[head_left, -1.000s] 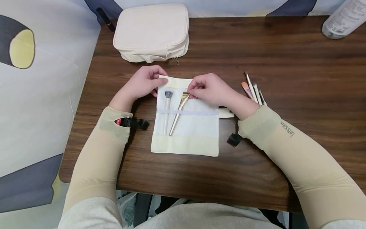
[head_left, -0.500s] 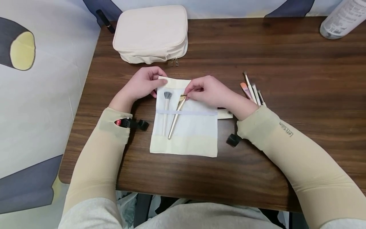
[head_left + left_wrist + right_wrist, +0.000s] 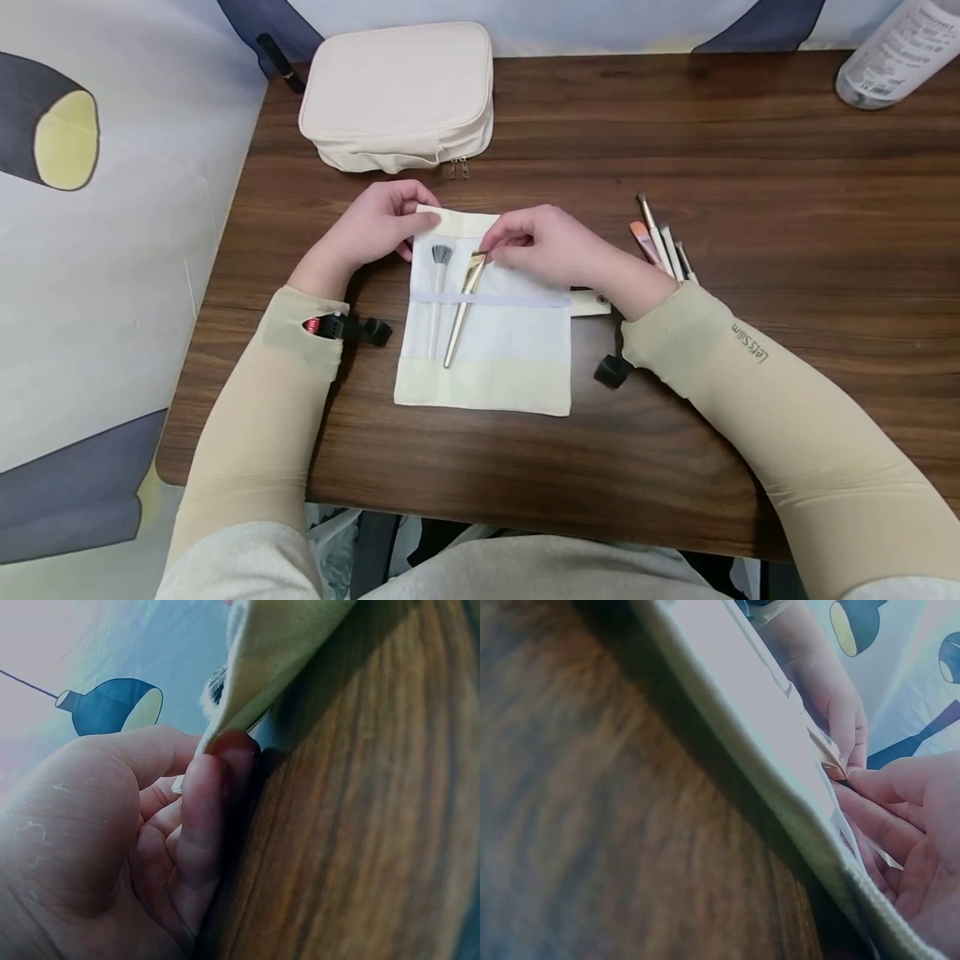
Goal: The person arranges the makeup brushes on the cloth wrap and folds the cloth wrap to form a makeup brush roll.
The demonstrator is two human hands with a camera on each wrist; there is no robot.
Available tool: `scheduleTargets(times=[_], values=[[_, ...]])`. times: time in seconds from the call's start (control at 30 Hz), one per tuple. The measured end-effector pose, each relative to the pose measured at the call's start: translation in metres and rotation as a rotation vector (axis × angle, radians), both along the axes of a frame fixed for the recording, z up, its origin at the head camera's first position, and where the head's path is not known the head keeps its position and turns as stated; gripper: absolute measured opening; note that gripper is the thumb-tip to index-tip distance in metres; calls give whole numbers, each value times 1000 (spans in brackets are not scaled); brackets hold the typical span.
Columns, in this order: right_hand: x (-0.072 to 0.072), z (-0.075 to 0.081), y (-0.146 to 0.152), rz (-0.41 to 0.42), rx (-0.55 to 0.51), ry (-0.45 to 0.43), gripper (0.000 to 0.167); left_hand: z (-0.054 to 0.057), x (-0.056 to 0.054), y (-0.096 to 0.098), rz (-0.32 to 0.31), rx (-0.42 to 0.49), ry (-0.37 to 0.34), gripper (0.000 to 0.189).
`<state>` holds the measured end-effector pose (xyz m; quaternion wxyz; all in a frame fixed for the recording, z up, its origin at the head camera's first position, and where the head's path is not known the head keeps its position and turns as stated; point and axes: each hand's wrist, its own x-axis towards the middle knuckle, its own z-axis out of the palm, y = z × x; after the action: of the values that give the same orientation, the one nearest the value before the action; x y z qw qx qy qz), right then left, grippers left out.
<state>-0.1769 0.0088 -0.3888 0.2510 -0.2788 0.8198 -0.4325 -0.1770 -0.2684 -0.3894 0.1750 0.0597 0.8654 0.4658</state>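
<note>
A cream and white cloth brush roll (image 3: 517, 358) lies unrolled on the wooden table. My left hand (image 3: 382, 221) pinches its upper left corner between thumb and fingers, as the left wrist view also shows. With thumb and fingertips my right hand (image 3: 543, 246) pinches the bristle end of a flat makeup brush (image 3: 461, 312) with a gold ferrule. That brush slants across the roll, its handle under the pale elastic band (image 3: 517, 301) and its lower end near the cream bottom strip. A fluffy makeup brush (image 3: 438, 279) with grey-tipped bristles lies to its left, under the same band.
Several loose makeup brushes (image 3: 660, 239) lie beyond my right forearm, partly hidden by it. A cream zipped case (image 3: 397, 92) stands behind the roll, with a black tube (image 3: 280, 62) at its left. A bottle (image 3: 896, 54) stands at the far right. The roll's strap (image 3: 588, 303) sticks out rightward.
My right hand has moved slightly left and toward me with the flat makeup brush. Its handle has slid a little further down under the band. The left hand keeps its hold on the corner.
</note>
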Motion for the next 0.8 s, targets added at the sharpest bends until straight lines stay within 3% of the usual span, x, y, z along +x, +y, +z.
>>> scheduleTargets(times=[0.13, 0.33, 0.53, 0.7, 0.8], values=[[-3, 2, -1, -8, -35, 16, 14, 2, -2, -1, 8, -6, 23, 15], [-2, -4, 2, -43, -55, -51, 13, -2, 1, 1, 14, 24, -11, 15], [-5, -3, 2, -75, -113, -65, 11, 0, 0, 1, 23, 33, 17, 14], [-4, -4, 4, -77, -118, -116, 12, -2, 1, 1, 5, 24, -21, 14], [-5, -3, 4, -81, -125, -107, 12, -2, 1, 0, 3, 20, -7, 13]])
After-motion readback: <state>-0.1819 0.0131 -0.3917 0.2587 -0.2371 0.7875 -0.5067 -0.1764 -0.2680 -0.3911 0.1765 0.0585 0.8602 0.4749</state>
